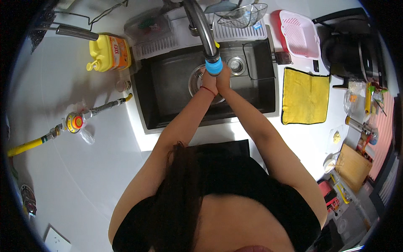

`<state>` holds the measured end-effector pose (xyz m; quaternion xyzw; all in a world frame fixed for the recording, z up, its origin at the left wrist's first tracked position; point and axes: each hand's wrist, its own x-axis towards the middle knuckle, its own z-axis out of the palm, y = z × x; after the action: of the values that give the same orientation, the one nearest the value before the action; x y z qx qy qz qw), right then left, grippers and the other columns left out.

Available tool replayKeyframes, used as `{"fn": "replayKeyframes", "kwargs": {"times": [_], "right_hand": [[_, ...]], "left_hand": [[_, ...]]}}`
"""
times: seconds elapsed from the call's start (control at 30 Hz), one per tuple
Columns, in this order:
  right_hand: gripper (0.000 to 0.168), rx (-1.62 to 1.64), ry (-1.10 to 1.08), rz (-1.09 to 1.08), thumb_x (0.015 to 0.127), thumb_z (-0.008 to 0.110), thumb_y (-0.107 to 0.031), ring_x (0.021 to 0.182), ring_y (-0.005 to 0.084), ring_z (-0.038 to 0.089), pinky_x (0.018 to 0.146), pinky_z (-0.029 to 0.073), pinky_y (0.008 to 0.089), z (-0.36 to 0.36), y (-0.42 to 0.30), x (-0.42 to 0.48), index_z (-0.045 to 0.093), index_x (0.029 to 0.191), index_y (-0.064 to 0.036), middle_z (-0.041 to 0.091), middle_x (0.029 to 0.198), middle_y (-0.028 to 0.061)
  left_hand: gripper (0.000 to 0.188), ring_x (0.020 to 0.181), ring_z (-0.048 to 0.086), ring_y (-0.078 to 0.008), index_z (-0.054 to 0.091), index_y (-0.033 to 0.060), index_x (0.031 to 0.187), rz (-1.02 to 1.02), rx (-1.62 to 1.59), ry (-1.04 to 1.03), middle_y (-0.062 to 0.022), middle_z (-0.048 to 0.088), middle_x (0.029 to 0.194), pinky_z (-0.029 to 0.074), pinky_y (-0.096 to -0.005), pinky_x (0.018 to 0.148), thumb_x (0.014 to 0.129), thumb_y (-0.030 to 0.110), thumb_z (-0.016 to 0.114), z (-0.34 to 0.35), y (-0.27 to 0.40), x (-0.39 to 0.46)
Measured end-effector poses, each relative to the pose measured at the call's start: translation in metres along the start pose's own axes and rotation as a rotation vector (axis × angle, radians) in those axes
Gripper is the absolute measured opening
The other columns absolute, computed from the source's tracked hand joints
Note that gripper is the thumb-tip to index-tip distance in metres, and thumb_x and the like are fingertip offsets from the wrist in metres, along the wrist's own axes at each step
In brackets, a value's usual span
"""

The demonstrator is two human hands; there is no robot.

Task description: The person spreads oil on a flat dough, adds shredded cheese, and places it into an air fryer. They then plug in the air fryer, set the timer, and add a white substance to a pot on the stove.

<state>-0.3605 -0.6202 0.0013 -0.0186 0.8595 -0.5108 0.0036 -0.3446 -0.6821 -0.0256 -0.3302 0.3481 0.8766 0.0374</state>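
Both my hands are close together under the kitchen faucet (pixel 201 28), over a dark sink (pixel 167 85). My left hand (pixel 209 82), with a thin red cord at the wrist, and my right hand (pixel 224 78) touch or nearly touch. The faucet's blue nozzle (pixel 214 66) hides part of them. Beneath them a round metal bowl (pixel 192 82) rests in the sink, partly covered by the hands. Whether either hand grips anything is hidden. The drain strainer (pixel 236 65) lies just right of the right hand.
Behind the sink are a draining rack (pixel 239 33) and wire strainers (pixel 244 15). A yellow detergent jug (pixel 110 53) stands left. To the right are a pink-and-white basket (pixel 300 34), a yellow cloth (pixel 305 96), a black appliance (pixel 346 56) and a wooden board (pixel 354 167).
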Motion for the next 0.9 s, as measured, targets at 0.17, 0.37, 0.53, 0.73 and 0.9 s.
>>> {"fn": "replayKeyframes", "kwargs": {"times": [0.17,0.37,0.53,0.73,0.9], "right_hand": [[0.009,1.594,0.288,0.645,0.096,0.052,-0.007,0.088,0.0162,0.055,0.082,0.048,0.0340,0.023,-0.016,-0.015,0.055,0.088,-0.003,0.057,0.099,0.0048],[0.028,0.096,-0.105,-0.543,0.094,0.057,-0.022,0.098,0.0294,0.058,0.088,0.046,0.0417,-0.014,0.021,-0.032,0.058,0.098,0.006,0.059,0.109,0.0243],[0.023,0.095,-0.196,0.020,0.094,0.055,-0.019,0.096,0.0312,0.061,0.087,0.046,0.0416,0.000,0.001,-0.013,0.061,0.093,0.003,0.063,0.099,0.0212],[0.021,0.996,0.149,0.870,0.096,0.054,-0.022,0.096,0.0272,0.062,0.082,0.049,0.0384,0.037,0.002,0.015,0.062,0.095,-0.003,0.064,0.095,0.0140],[0.020,1.946,0.450,0.906,0.099,0.054,-0.022,0.096,0.0220,0.060,0.081,0.048,0.0304,0.033,0.009,-0.002,0.062,0.093,-0.006,0.063,0.097,0.0096]], "left_hand": [[0.028,0.087,0.063,-0.0213,0.063,0.0062,0.097,-0.323,-0.102,-0.277,-0.0090,0.065,0.098,0.053,-0.0358,0.077,0.090,0.033,0.065,-0.011,0.018,0.019],[0.043,0.062,0.058,-0.0201,0.054,0.0128,0.065,-0.341,-0.068,-0.169,-0.0035,0.058,0.067,0.052,-0.0371,0.058,0.089,0.046,0.068,-0.007,0.026,0.019],[0.039,0.082,0.063,-0.0232,0.062,0.0067,0.090,-0.705,0.009,-0.355,-0.0091,0.065,0.087,0.054,-0.0375,0.074,0.091,0.046,0.063,0.015,0.052,-0.014],[0.034,0.089,0.063,-0.0227,0.060,0.0079,0.095,-0.483,-0.152,-0.353,-0.0086,0.065,0.094,0.053,-0.0363,0.079,0.091,0.041,0.065,-0.004,0.030,-0.006],[0.029,0.082,0.063,-0.0234,0.057,0.0101,0.082,-0.343,-0.032,-0.191,-0.0070,0.063,0.084,0.053,-0.0372,0.073,0.091,0.035,0.067,0.005,0.022,0.011]]}}
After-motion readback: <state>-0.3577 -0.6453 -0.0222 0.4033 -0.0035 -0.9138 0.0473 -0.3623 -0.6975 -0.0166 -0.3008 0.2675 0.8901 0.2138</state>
